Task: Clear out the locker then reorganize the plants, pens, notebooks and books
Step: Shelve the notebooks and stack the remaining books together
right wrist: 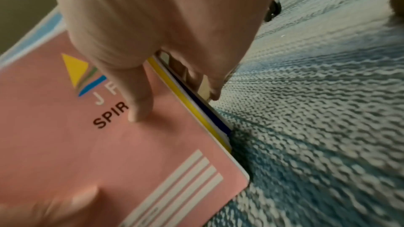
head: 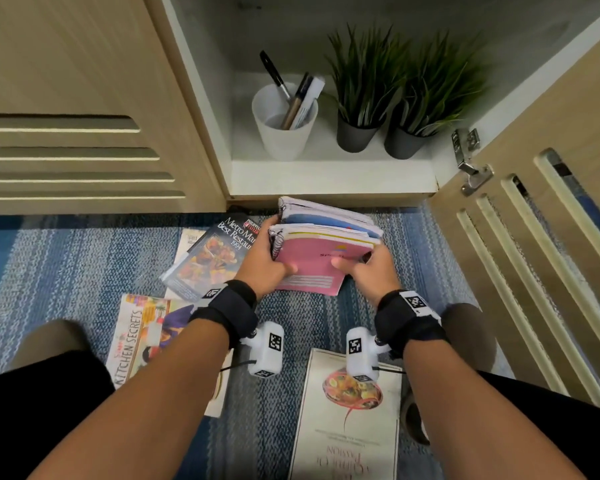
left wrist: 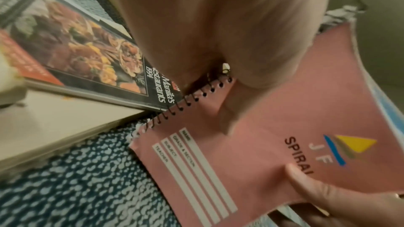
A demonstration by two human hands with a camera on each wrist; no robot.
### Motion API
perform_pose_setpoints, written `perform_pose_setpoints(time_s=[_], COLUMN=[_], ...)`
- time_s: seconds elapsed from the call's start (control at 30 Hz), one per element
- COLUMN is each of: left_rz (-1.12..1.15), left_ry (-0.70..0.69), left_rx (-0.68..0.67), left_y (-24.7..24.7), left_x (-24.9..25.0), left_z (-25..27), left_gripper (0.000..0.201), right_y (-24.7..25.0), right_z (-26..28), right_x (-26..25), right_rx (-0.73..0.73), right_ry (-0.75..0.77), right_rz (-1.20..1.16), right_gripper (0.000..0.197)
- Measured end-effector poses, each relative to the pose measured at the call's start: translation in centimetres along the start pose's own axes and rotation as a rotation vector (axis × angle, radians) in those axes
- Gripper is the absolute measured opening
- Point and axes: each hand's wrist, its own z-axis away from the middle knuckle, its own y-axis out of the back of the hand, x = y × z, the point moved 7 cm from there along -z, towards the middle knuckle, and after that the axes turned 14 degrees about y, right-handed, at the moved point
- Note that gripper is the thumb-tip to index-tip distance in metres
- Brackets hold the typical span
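Both hands hold a stack of spiral notebooks (head: pixel 323 244) above the blue carpet, just in front of the open locker. The top one is pink (left wrist: pixel 273 137) (right wrist: pixel 91 144). My left hand (head: pixel 262 263) grips the spiral side, thumb on the pink cover. My right hand (head: pixel 371 268) grips the opposite edge, thumb on top and fingers under the stack (right wrist: pixel 196 75). Inside the locker (head: pixel 329 178) stand a white cup of pens (head: pixel 284 119) and two potted plants (head: pixel 359 95) (head: pixel 426 109). Books lie on the carpet: a Metro Manila restaurants book (head: pixel 212 254) (left wrist: pixel 91 54), Kitchen Secrets (head: pixel 142 334), and a white cookbook (head: pixel 347 417).
The locker door (head: pixel 534 237) stands open at the right, its hinge (head: pixel 470 161) near the plants. A closed slatted door (head: pixel 84 133) is at the left. My knees (head: pixel 49 344) flank the books on the carpet (head: pixel 66 265).
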Motion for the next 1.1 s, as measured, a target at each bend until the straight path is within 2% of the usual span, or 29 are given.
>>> perform_pose_setpoints(time_s=[0.07,0.13,0.27,0.4,0.47,0.57,0.73,0.87,1.0,1.1], left_rz=[0.054,0.089,0.08,0.254,0.299,0.359,0.456,0.39,0.249,0.199], left_ry=[-0.041,-0.079,-0.105,0.015,0.051,0.089,0.082,0.045,0.032,0.048], left_rx=[0.057,0.069,0.062,-0.053,-0.101,-0.133,-0.084,-0.086,-0.071,-0.04], left_y=[0.3,0.3,-0.4,-0.6,-0.2,-0.6,-1.8,-1.9,-1.7,-2.1], left_x=[0.1,0.7,1.5,0.1,-0.5,-0.9,-1.3,-2.0,-2.8,-3.1], left_z=[-0.4,-0.4,-0.4,-0.7,-0.6,-0.6,-0.4,-0.6,-1.4,-1.9], left_gripper=[0.075,0.068,0.08,0.1,0.099,0.109,0.094,0.099,0.102,0.112], right_y=[-0.2,-0.2,0.7,0.0,-0.8,-2.0,-1.2,-0.6,-0.7,-0.9], right_z=[-0.3,-0.6,-1.1,-1.1,-0.9,-0.6,-1.7,-1.1,-0.8,-1.0], right_x=[-0.6,-0.8,0.0,0.5,0.5,0.5,0.2,1.7,3.7,4.7], right_rx=[0.01,0.025,0.09,0.005,-0.047,-0.076,0.092,0.076,-0.033,-0.054], right_ry=[0.044,0.062,0.004,0.006,-0.039,-0.095,-0.052,-0.085,-0.12,-0.153], right_rz=[0.002,-0.031,-0.14,-0.089,-0.102,-0.118,-0.204,-0.142,-0.044,0.024], right_gripper=[0.061,0.059,0.062,0.07,0.066,0.05,0.058,0.062,0.069,0.059])
